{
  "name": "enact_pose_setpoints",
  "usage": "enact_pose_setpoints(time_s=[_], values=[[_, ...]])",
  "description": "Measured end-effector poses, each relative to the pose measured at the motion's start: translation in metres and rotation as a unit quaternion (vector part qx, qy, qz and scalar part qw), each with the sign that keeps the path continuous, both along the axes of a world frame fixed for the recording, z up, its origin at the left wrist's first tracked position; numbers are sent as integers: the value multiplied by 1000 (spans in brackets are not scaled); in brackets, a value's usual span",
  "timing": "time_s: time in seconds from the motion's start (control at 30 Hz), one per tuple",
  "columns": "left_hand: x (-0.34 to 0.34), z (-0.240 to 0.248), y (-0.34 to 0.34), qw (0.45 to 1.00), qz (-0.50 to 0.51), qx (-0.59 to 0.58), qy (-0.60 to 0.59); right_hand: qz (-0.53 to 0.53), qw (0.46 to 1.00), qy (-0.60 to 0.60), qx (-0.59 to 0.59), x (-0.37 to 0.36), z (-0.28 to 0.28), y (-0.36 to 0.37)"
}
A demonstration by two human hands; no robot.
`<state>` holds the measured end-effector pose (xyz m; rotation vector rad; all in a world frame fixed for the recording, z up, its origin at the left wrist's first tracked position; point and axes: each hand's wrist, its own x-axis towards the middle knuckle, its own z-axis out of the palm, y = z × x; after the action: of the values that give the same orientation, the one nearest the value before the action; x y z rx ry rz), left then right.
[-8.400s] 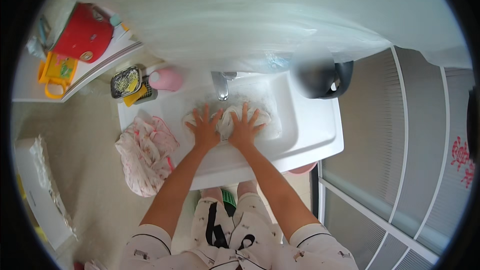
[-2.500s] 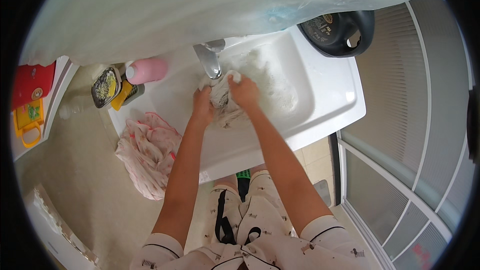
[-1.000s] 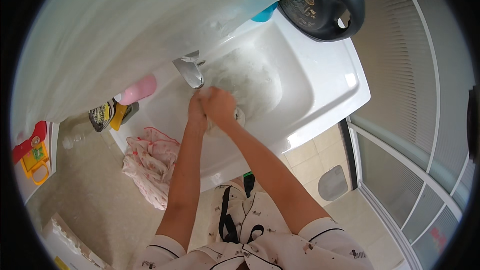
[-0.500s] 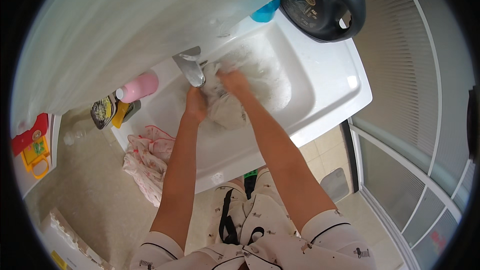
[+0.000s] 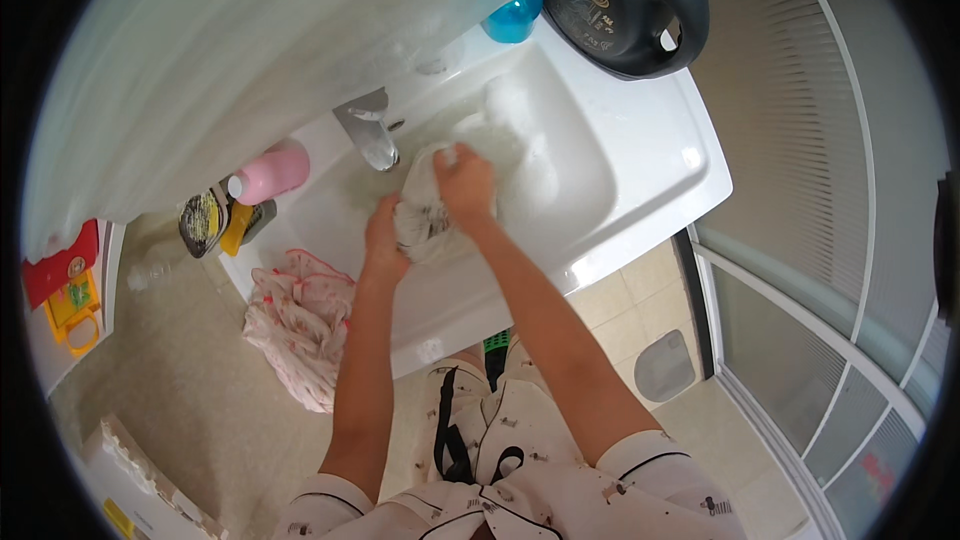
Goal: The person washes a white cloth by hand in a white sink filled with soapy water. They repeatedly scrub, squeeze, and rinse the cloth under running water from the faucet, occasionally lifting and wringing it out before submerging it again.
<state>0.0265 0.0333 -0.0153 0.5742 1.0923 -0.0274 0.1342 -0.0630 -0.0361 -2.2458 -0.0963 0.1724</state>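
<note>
A wet off-white cloth with dark printed patches [image 5: 422, 223] is bunched between my hands over the white washbasin [image 5: 590, 195]. My right hand [image 5: 467, 185] is closed on its upper right part, knuckles up. At the cloth's left edge, my left hand [image 5: 384, 240] grips it with the fingers partly hidden behind it. Cloudy water and white suds [image 5: 520, 135] fill the bowl behind and to the right of the cloth. Just beyond my hands stands the chrome faucet [image 5: 372, 132].
A crumpled pink-and-white floral garment [image 5: 295, 325] hangs over the basin's front left edge. On the left ledge are a pink bottle [image 5: 272, 172], a scrubbing brush [image 5: 203, 223] and a yellow item [image 5: 237, 228]. A blue container [image 5: 514, 20] and black jug [image 5: 630, 20] stand at back right.
Both hands have raised the cloth out of the suds and drawn it slightly nearer to me. More of its dark print shows. The suds have gathered toward the right of the bowl.
</note>
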Motion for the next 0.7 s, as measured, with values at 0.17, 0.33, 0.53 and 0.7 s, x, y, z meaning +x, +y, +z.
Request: enact_pose_setpoints(time_s=[0.17,0.33,0.53,0.7], values=[[-38,39,71,933,-86,339,81,12,996,86,27,37,19,-78],[-16,64,81,783,-206,587,25,94,988,79,-90,45,3,-108],[-62,7,2,844,-89,457,266,102,945,224,-216,-4,-13,-30],[-48,17,-43,968,173,-172,-54,143,949,257,117,-77,-3,-3]])
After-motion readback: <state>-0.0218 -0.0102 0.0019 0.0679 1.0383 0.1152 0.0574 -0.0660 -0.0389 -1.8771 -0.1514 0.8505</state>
